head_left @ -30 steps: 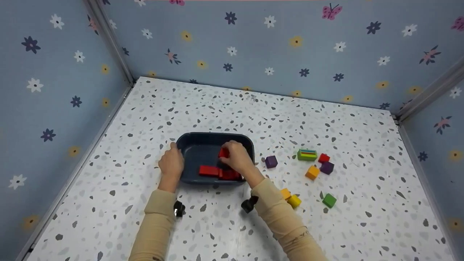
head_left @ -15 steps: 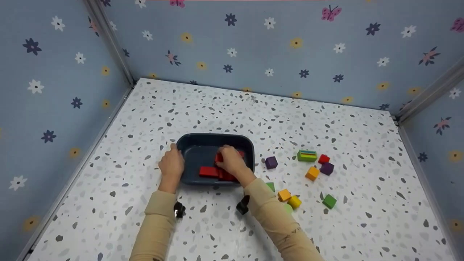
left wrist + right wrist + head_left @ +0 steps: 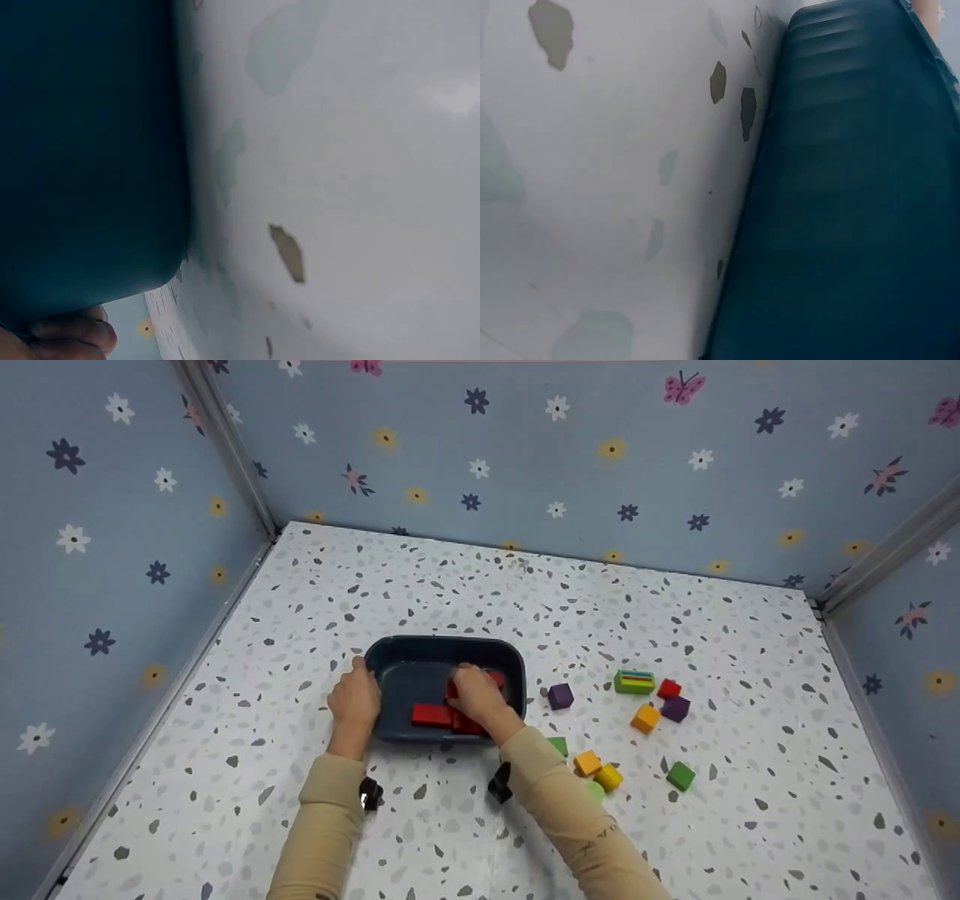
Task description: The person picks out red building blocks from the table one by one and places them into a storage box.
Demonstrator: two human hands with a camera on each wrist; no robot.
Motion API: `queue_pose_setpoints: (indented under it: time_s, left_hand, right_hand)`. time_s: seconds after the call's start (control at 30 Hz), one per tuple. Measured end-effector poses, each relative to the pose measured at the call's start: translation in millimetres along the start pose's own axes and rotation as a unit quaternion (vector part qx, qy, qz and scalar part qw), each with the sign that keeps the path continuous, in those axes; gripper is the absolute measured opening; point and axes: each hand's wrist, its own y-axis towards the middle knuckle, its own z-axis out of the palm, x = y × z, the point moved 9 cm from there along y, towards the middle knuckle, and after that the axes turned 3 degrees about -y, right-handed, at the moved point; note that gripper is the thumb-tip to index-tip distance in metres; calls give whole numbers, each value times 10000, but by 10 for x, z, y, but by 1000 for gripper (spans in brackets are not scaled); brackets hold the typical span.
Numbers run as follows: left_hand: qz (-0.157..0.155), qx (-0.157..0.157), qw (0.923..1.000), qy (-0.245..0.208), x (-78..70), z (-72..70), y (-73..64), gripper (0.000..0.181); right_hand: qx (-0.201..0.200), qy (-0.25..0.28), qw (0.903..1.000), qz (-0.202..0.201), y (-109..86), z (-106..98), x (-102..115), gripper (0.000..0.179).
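Note:
A dark blue plastic tub (image 3: 409,679) stands on the table with several red blocks (image 3: 433,715) lying in its right half. At its left end my left hand (image 3: 355,697) grips the rim. The left wrist view shows curled fingers (image 3: 75,334) against the tub's wall (image 3: 90,150). My right hand (image 3: 478,694) reaches over the near right side into the tub and pinches a red block (image 3: 451,688), mostly hidden by the fingers. Another red block (image 3: 496,679) shows just behind that hand. The right wrist view shows mainly the tub's outer side (image 3: 840,195).
Right of the tub lie a purple cube (image 3: 560,696), a green striped block (image 3: 634,682), a small red block (image 3: 669,688), another purple cube (image 3: 676,708), orange cubes (image 3: 645,718), a yellow cylinder (image 3: 608,777) and a green cube (image 3: 681,775). Light green pieces (image 3: 557,745) lie partly behind the right sleeve.
My right hand has moved slightly left and toward me inside the tub with the red block. Light green pieces by the right sleeve have come into view. The left hand has stayed on the rim.

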Motion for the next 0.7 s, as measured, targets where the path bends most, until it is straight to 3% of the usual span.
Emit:
queue_pose_setpoints:
  time_s: [0.27, 0.7]
  left_hand:
    - [25, -66, 10000, 41, -3, -9, 4, 20]
    - [64, -19, 10000, 31, -10, -16, -10, 23]
  right_hand:
    - [148, -550, 9984, -47, 29, 61, 20, 21]
    - [165, -810, 9963, -250, 38, 77, 41, 19]
